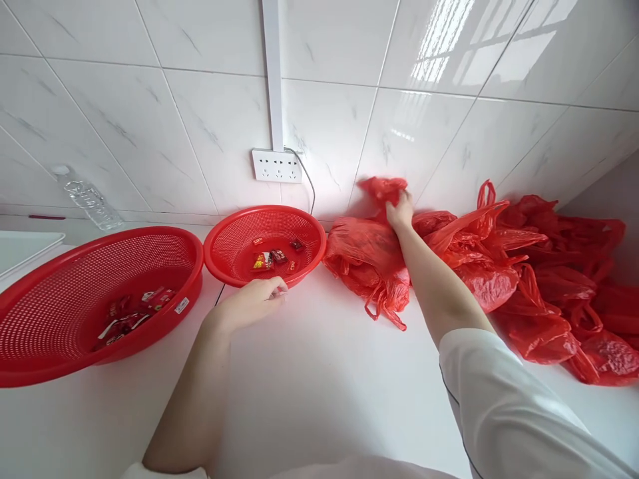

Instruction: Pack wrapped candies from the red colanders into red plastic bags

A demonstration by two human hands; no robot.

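Note:
My right hand (401, 211) is closed on a red plastic bag (380, 189), held up against the tiled wall. Just below it lies a heap of thin red plastic bags (364, 249) with loose handles. My left hand (253, 301) is in front of the smaller red basket (219, 233), close to its front rim. Its fingers are curled together, and whatever may be between them is too small to make out. Inside that basket lie several small wrapped snacks (278, 256), one of them with yellow on its wrapper.
A larger red basket (44, 299) at left holds several dark red packets (120, 326). Behind it stands a clear plastic bottle (92, 201), leaning. Filled, knotted red bags (489, 283) are piled at right. A power socket strip (277, 166) with a cable is on the wall above the white table (309, 386).

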